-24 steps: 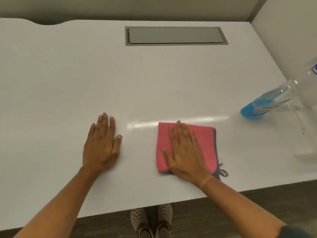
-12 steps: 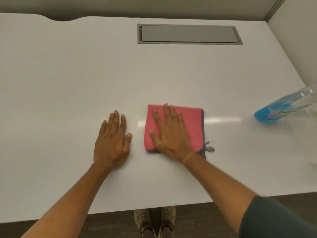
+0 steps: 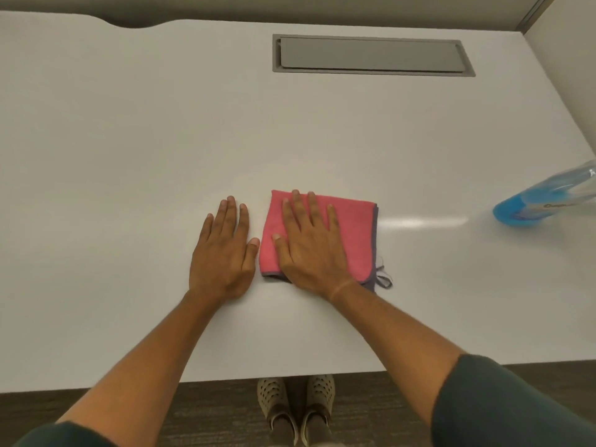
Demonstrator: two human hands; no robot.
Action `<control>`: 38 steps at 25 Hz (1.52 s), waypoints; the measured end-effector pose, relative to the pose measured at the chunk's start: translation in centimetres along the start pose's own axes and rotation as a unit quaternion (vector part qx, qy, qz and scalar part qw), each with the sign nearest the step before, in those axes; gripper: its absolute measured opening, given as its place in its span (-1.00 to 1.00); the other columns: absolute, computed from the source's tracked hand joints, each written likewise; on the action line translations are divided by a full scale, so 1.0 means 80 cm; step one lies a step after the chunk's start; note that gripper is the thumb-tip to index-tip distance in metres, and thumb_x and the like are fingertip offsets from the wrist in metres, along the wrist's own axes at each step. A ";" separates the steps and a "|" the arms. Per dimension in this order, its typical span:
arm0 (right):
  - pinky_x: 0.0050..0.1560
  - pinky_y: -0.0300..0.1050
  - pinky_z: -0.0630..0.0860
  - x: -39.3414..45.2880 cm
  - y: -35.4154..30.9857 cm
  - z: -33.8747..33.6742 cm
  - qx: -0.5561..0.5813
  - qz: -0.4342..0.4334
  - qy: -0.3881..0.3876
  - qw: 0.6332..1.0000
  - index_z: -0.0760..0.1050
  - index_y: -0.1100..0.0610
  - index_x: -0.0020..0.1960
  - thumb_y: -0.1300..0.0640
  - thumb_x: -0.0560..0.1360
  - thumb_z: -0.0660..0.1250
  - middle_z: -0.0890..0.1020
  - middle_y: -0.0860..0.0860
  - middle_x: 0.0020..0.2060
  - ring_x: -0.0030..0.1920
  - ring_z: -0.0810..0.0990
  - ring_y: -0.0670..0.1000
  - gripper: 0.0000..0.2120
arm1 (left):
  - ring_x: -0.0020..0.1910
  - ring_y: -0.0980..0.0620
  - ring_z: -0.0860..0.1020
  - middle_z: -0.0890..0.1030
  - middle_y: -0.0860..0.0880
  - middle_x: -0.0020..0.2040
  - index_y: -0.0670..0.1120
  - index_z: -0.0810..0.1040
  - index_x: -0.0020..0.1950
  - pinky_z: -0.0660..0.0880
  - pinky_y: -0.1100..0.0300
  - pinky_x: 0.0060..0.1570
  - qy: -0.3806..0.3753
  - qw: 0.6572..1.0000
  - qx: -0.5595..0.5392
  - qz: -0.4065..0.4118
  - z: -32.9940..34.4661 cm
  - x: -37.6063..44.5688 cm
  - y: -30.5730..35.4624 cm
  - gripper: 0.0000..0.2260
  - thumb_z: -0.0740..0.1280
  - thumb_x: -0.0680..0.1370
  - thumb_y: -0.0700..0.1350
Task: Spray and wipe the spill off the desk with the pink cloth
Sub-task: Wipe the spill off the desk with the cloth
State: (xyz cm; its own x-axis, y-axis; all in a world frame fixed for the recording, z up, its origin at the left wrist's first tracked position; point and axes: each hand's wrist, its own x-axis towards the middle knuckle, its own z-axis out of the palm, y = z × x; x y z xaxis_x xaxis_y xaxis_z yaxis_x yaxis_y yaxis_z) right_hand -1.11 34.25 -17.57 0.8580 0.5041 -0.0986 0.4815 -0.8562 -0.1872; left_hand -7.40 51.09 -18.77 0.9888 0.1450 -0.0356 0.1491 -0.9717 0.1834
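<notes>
A folded pink cloth [image 3: 354, 233] with a dark trim lies flat on the white desk [image 3: 161, 140], near the front middle. My right hand [image 3: 309, 246] presses down on the cloth's left half, palm flat and fingers spread. My left hand [image 3: 224, 253] rests flat on the bare desk just left of the cloth, its thumb almost touching the cloth's edge. A clear spray bottle [image 3: 532, 204] with blue liquid stands at the far right, cut off by the frame edge. I cannot make out any spill on the surface.
A grey rectangular cable hatch [image 3: 371, 54] is set into the desk at the back. A partition wall [image 3: 574, 43] borders the right side. The desk's front edge runs just above my shoes [image 3: 296, 404] on the dark floor.
My right hand has slid the pink cloth leftward across the desk until it nearly meets my left hand. The left hand has stayed flat in place.
</notes>
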 end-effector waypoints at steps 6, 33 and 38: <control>0.53 0.24 -0.20 -0.119 -0.025 0.008 0.029 -0.063 -0.046 0.996 -0.19 0.07 0.60 -0.19 0.62 -0.07 -0.19 0.06 0.60 0.57 -0.30 0.08 -0.33 | 0.56 0.04 -0.19 -0.12 -0.10 0.60 -0.11 -0.11 0.59 -0.21 0.09 0.52 -0.012 1.000 -0.008 -0.002 0.002 -0.001 -0.003 -0.39 -0.20 0.58 0.13; 0.57 0.15 -0.15 -0.210 0.143 -0.017 0.002 0.252 0.013 0.968 -0.17 0.09 0.61 -0.27 0.60 -0.15 -0.11 0.10 0.60 0.59 -0.21 0.07 -0.29 | 0.58 -0.09 -0.04 0.02 -0.19 0.59 -0.16 0.02 0.57 -0.07 -0.02 0.52 -0.006 1.000 -0.021 0.005 0.003 -0.002 -0.003 -0.35 -0.16 0.57 0.17; 0.56 0.18 -0.06 -0.202 0.242 -0.027 -0.028 0.371 0.042 0.927 -0.17 0.18 0.60 -0.30 0.56 -0.24 -0.05 0.19 0.59 0.59 -0.09 0.15 -0.23 | 0.58 -0.09 -0.03 0.04 -0.20 0.59 -0.17 0.04 0.57 -0.05 -0.03 0.51 0.001 1.000 -0.020 0.004 0.003 -0.003 -0.002 -0.36 -0.14 0.58 0.16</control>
State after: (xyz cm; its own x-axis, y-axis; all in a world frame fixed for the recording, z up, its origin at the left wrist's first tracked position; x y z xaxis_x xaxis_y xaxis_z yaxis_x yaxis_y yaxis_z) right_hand -5.28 9.31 -17.49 0.9666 -0.2349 -0.1030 -0.2406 -0.9695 -0.0468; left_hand -7.63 51.18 -19.04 0.9899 0.1379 -0.0322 0.1417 -0.9643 0.2235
